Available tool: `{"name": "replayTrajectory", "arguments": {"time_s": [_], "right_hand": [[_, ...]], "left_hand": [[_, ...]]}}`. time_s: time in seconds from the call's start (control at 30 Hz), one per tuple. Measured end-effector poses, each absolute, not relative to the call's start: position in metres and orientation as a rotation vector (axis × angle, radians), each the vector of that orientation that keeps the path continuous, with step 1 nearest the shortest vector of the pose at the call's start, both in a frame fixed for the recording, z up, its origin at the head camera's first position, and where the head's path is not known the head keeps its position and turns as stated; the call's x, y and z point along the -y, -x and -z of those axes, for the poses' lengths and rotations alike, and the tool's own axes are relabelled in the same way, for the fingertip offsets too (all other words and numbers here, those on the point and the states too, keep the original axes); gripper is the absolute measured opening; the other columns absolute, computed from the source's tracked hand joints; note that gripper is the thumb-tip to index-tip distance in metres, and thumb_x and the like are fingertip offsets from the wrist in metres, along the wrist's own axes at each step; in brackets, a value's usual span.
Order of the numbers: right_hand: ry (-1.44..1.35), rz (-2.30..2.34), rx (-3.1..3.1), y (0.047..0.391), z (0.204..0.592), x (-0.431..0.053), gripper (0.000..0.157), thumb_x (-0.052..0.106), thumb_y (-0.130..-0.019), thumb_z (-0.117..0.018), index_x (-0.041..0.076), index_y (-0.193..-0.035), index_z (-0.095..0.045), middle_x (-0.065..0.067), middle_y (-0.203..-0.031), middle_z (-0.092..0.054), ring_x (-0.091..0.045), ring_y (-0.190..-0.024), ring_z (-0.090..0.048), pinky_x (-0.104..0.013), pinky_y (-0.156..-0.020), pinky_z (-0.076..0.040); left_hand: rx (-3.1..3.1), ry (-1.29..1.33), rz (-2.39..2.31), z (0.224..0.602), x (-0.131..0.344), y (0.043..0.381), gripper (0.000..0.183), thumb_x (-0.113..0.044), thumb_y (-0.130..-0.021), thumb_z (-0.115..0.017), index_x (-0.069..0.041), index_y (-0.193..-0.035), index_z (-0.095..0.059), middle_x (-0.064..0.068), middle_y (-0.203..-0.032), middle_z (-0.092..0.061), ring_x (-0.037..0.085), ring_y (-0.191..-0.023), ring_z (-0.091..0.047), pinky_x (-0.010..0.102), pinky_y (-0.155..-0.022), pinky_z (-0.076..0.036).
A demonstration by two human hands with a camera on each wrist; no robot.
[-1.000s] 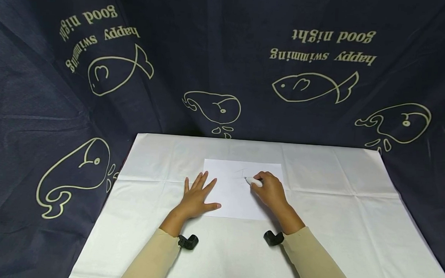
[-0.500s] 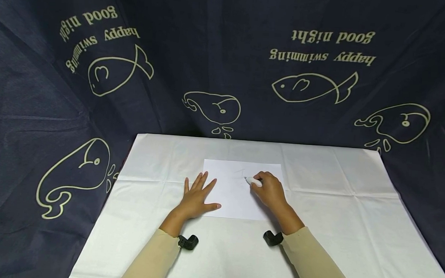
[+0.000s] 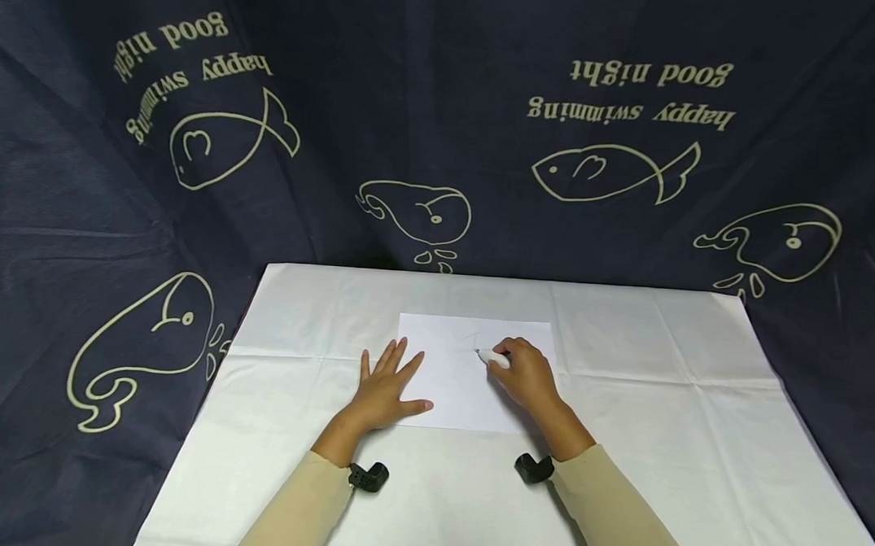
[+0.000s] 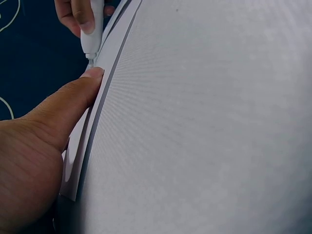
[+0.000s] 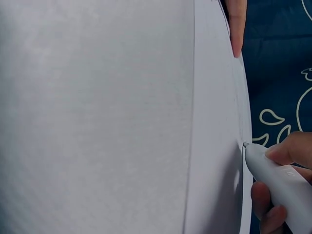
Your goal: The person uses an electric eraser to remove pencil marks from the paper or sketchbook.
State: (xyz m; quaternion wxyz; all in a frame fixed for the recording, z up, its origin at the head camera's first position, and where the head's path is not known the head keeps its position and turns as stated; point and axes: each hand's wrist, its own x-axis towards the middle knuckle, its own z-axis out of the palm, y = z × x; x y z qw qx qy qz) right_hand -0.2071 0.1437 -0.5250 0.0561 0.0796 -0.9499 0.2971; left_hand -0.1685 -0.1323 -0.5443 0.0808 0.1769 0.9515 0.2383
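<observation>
A white sheet of paper (image 3: 447, 387) lies on the cloth-covered table, with a few faint thin lines on its upper part. My left hand (image 3: 381, 397) rests on the sheet's left side, fingers spread and thumb pointing right. In my right hand (image 3: 530, 379) is a fat-bodied white pen (image 3: 494, 358), gripped between thumb and fingers. Its narrow tip is at the paper, by the faint lines. The right wrist view shows the thumb along the top of the pen (image 5: 280, 187) and fingers curled beneath. In the left wrist view my left thumb (image 4: 73, 97) presses near the paper's edge.
A white cloth (image 3: 664, 446) with fold creases covers the table. Behind and to the sides hangs a dark blue curtain (image 3: 498, 227) printed with fish, whales and lettering. Each wrist carries a small black camera, one on the left (image 3: 368, 477) and one on the right (image 3: 534, 469).
My right hand and the pen tip have shifted very slightly to the left over the paper. My left hand has stayed in place on the sheet.
</observation>
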Motion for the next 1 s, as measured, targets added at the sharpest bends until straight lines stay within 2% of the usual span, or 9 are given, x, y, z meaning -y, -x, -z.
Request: {"name": "replayTrajectory", "arguments": {"time_s": [0.7, 1.0], "right_hand": [[-0.186, -0.925, 2.864, 0.2043, 0.5246, -0.1522, 0.020, 0.017, -0.085, -0.075, 0.004, -0.100, -0.073, -0.015, -0.097, -0.071, -0.026, -0.079, -0.064, -0.041, -0.069, -0.051], [-0.206, -0.931, 2.898, 0.2030, 0.5231, -0.1466, 0.024, 0.020, -0.086, -0.076, 0.005, -0.104, -0.073, -0.015, -0.102, -0.071, -0.028, -0.085, -0.066, -0.045, -0.076, -0.053]], "left_hand": [[-2.844, -0.525, -0.697, 0.5455, 0.1327, 0.1681, 0.090, -0.061, -0.089, -0.067, -0.022, -0.161, -0.029, 0.013, -0.172, -0.006, 0.034, -0.160, 0.000, 0.070, -0.119, 0.012], [-2.842, -0.526, -0.703, 0.5455, 0.1328, 0.1681, 0.090, -0.061, -0.089, -0.066, -0.022, -0.161, -0.029, 0.013, -0.172, -0.005, 0.034, -0.160, 0.001, 0.070, -0.119, 0.012]]}}
